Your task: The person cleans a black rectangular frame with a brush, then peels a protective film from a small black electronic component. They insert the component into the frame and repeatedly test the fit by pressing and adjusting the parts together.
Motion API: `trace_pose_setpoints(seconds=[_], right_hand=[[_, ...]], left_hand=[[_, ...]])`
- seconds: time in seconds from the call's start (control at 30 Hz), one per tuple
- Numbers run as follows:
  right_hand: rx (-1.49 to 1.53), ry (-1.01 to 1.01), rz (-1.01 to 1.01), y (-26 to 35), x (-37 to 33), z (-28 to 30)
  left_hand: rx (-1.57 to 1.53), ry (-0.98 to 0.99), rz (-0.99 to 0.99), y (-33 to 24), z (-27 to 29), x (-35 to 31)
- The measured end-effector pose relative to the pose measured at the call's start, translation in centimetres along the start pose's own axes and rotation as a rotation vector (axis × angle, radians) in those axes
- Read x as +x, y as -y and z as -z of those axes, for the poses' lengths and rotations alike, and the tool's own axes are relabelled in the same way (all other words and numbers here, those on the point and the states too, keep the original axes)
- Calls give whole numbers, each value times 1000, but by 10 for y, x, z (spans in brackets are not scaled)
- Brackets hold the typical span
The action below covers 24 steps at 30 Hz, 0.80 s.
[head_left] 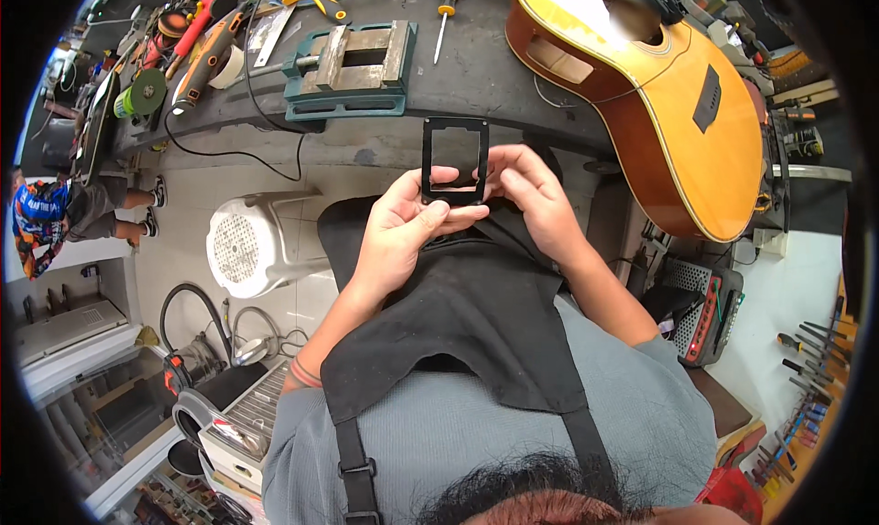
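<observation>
In front of my apron, I hold a thin black rectangular frame (456, 122) upright, its middle an open window. My left hand (398, 237) is closed on its lower left corner, the thumb across the bottom edge. At the right edge, my right hand (540, 205) is closed on it with bent fingers. Fingertips show through the window from behind. What the frame belongs to cannot be made out.
Beyond my hands runs a dark workbench (476, 81) with a green vise (348, 72), a screwdriver (444, 17) and an acoustic guitar (659, 104) overhanging its edge. A white stool (243, 250) stands on the left. A black cable (233, 163) hangs off the bench. Another person (78, 205) stands far left.
</observation>
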State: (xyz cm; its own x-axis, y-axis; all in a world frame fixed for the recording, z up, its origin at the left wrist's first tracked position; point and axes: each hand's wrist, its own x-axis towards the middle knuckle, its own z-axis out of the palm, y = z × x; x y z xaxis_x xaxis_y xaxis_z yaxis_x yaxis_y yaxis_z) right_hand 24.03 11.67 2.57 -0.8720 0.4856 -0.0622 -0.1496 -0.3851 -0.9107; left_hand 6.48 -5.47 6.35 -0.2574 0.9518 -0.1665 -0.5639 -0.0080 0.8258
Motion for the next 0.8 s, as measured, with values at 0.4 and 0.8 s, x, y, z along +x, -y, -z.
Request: trace_pose_setpoints(seconds=[0.4, 0.8], right_hand=[[-223, -175, -97, 32, 29, 2], [-304, -110, 52, 9, -3, 18]], left_hand=[[64, 55, 40, 4, -5, -11], [-2, -51, -13, 5, -9, -10]])
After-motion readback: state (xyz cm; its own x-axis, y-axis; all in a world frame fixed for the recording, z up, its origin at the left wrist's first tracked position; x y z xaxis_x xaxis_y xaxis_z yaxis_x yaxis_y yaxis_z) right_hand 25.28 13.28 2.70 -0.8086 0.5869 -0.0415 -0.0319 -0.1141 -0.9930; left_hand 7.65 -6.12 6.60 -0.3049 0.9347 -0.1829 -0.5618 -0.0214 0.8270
